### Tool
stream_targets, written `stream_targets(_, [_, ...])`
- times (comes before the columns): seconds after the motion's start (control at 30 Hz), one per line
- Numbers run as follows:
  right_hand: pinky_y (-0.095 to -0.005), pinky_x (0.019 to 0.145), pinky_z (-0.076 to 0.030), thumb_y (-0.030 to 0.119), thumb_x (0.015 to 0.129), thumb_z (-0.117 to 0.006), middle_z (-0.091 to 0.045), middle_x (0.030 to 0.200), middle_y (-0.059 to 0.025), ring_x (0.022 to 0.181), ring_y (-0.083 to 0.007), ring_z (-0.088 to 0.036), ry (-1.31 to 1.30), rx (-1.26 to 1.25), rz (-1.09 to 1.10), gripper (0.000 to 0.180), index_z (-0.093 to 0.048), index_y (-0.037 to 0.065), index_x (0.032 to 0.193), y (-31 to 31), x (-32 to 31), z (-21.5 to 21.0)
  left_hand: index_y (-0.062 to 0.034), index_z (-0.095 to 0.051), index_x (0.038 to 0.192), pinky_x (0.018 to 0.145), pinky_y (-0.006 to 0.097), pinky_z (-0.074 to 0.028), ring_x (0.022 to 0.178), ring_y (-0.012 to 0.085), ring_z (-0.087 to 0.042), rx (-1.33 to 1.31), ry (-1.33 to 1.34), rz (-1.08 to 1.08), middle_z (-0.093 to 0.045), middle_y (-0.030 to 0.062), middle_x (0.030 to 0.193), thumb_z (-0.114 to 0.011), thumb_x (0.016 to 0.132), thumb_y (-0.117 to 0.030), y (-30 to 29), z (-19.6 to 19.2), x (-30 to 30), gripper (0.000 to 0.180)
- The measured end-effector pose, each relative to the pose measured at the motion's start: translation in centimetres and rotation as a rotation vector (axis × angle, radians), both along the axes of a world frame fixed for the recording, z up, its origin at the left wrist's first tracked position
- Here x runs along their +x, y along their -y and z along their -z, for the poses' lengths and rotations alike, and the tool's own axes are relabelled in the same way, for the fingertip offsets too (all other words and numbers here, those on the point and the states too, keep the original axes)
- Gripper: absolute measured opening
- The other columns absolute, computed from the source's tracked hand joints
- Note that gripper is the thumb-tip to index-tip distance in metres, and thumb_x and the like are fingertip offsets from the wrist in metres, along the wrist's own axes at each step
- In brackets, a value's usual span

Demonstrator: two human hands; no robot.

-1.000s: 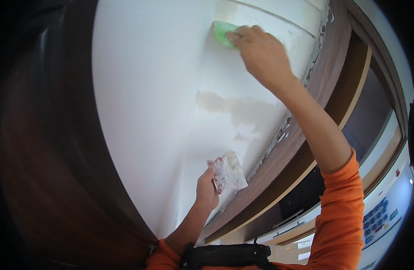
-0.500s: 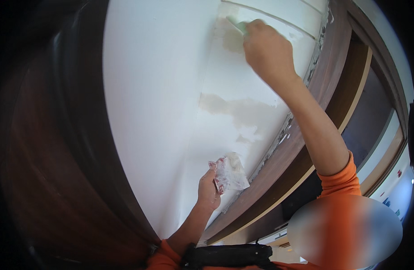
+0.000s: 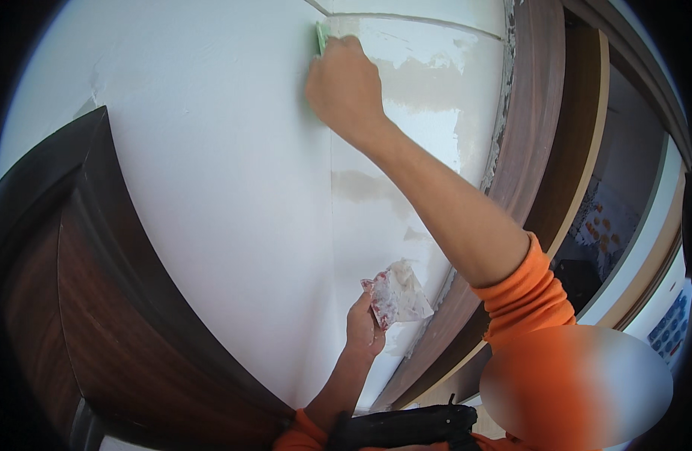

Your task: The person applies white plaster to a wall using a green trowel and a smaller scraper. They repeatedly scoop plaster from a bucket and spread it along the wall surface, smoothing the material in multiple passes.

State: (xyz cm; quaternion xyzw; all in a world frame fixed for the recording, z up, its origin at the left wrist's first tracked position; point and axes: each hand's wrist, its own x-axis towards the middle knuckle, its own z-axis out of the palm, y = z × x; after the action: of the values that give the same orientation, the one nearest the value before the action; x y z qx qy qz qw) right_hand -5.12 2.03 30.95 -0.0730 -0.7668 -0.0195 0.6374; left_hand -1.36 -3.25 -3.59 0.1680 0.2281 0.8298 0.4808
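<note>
Looks like an indoor room with wall finishing under way; can't tell home from office. Judging by: white wall (image 3: 226, 165) with patchy beige areas (image 3: 429, 86), plus green scraper (image 3: 321, 36) against it and plate (image 3: 387, 302) loaded with white paste (image 3: 408, 284). Also fits: panelled dark wood (image 3: 128, 316) at left, brown frame (image 3: 537, 113) alongside wall, with ragged edge (image 3: 504, 83) between. Opens at right through an opening (image 3: 639, 143) into further space; hard to make out contents there.

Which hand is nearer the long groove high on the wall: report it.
Right: the right hand, with a green scraper, is just below the left end of the groove; the left hand is far lower.
</note>
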Motion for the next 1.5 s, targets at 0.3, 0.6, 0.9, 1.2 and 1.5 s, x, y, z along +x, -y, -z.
stream_targets(0.3, [-0.0417,0.083,-0.054,0.018,0.09,-0.067,-0.073,0.101,-0.0249,0.092,-0.0325,-0.07,-0.087,0.102,-0.048,0.04,-0.067,-0.01,0.119,-4.2,11.3,-0.8,0.0017,-0.047,0.147,0.113,0.041,-0.042,0.132,0.0269,-0.055,0.016,-0.025,0.036,-0.057,0.0135,0.143,-0.043,0.109,-0.032,0.2,-0.4,0.1,0.051])
stream_targets(0.6, [-0.0354,0.072,-0.053,0.016,0.092,-0.067,-0.072,0.092,-0.0155,0.077,-0.021,-0.066,-0.159,-0.489,-0.347,0.042,-0.065,-0.009,0.125,-7.2,1.9,-2.0,0.0023,-0.048,0.145,0.112,0.041,-0.044,0.13,0.0271,-0.057,-0.039,0.001,0.006,-0.059,0.0147,0.141,-0.044,0.109,-0.031,-0.2,0.3,-0.4,0.049])
stream_targets(0.9, [-0.0437,0.085,-0.055,0.025,0.093,-0.067,-0.076,0.095,-0.02,0.088,-0.0351,-0.073,-0.151,-0.365,-0.478,0.042,-0.069,0.001,0.127,-2.8,4.6,0.5,0.0007,-0.049,0.146,0.11,0.04,-0.044,0.128,0.0254,-0.058,-0.064,-0.002,0.019,-0.06,0.012,0.14,-0.042,0.109,-0.031,0.3,-0.7,0.0,0.049])
stream_targets(1.2, [-0.0372,0.071,-0.054,0.019,0.091,-0.07,-0.073,0.085,-0.0189,0.07,-0.0278,-0.069,-0.078,0.234,0.258,0.034,-0.069,-0.008,0.111,-4.0,7.7,-1.8,0.0007,-0.052,0.144,0.108,0.038,-0.045,0.124,0.0238,-0.059,-0.083,-0.002,0.031,-0.062,0.0112,0.138,-0.043,0.109,-0.031,0.4,-0.6,-0.2,0.048])
stream_targets(1.5, [-0.0371,0.069,-0.051,0.017,0.09,-0.069,-0.072,0.088,-0.014,0.076,-0.0202,-0.065,-0.184,-0.547,-0.427,0.032,-0.071,-0.008,0.11,-5.9,3.1,-2.4,0.0012,-0.051,0.145,0.111,0.039,-0.043,0.127,0.0247,-0.058,-0.025,-0.008,0.067,-0.061,0.0124,0.139,-0.042,0.11,-0.032,0.4,-0.6,-0.2,0.049])
